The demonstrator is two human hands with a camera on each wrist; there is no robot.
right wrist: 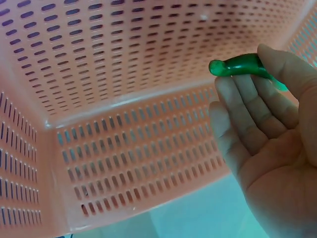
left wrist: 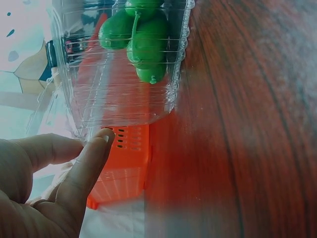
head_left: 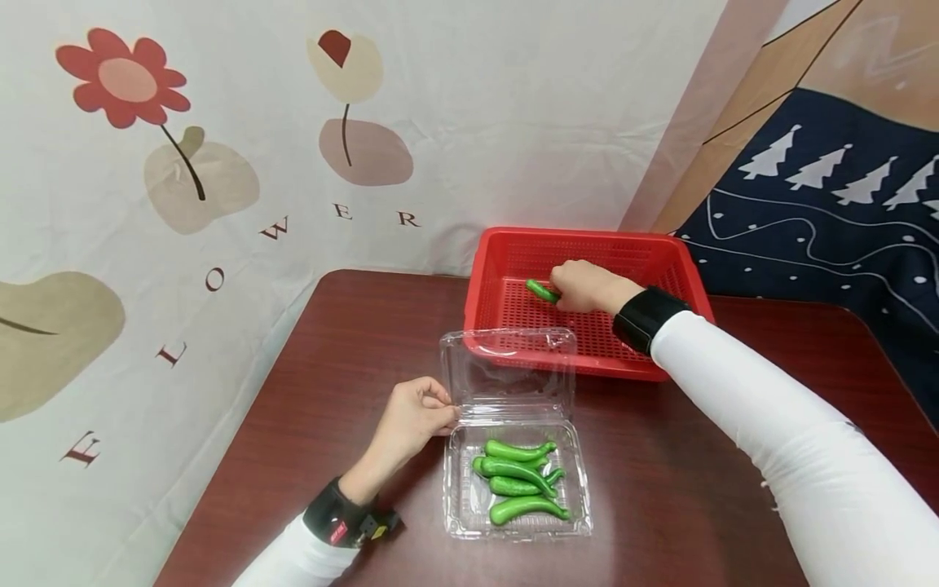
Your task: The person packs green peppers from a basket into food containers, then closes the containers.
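My right hand [head_left: 587,285] reaches into the red basket [head_left: 478,281] and pinches a green pepper [head_left: 541,291] between thumb and fingers. In the right wrist view the same pepper [right wrist: 240,65] lies across the fingertips, its far end partly behind the thumb. On the table, a clear plastic clamshell box [head_left: 456,522] stands with its lid [head_left: 506,371] raised. Several green peppers [head_left: 513,477] lie side by side in its tray. At the box's left hinge corner, my left hand [head_left: 418,416] pinches the plastic edge with thumb and forefinger, as the left wrist view also shows.
The dark red-brown table [head_left: 352,342] bears both the box and the basket. The basket stands at the back, just behind the raised lid, its rim rising around my right hand. A pale printed cloth [head_left: 455,98] hangs behind the table.
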